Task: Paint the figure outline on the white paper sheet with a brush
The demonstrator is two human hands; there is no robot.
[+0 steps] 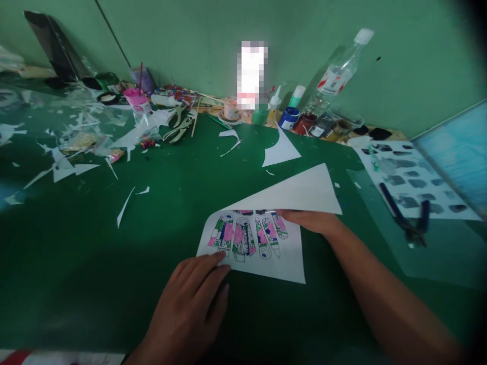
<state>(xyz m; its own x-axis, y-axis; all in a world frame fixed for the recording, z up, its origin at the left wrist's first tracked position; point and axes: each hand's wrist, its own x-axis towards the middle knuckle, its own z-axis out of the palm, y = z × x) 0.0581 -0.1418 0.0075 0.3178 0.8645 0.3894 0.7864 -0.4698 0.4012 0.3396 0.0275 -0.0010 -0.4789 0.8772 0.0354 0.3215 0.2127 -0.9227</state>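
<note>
A white paper sheet (pixel 289 258) with printed, partly coloured shapes in pink, green and blue lies in front of me. Over its upper part hangs a plain white paper flap (pixel 300 190); I cannot tell whether both are one folded sheet. My left hand (pixel 194 289) rests at the sheet's lower left edge, fingers stretched out and fingertips on the paper. Reaching in from the right, my right hand (pixel 312 220) is under the flap, pointing left across the sheet. The flap hides most of its fingers, so any grip there does not show.
Paper scraps (pixel 281 147) lie beyond the sheet and to the left. Blue-handled pliers (pixel 409 223) lie at right near a printed sheet (pixel 403 172). Along the wall stand paint jars (pixel 289 117), a plastic bottle (pixel 338 76), a pink jar (pixel 137 101) and metal hand tools (pixel 178 126).
</note>
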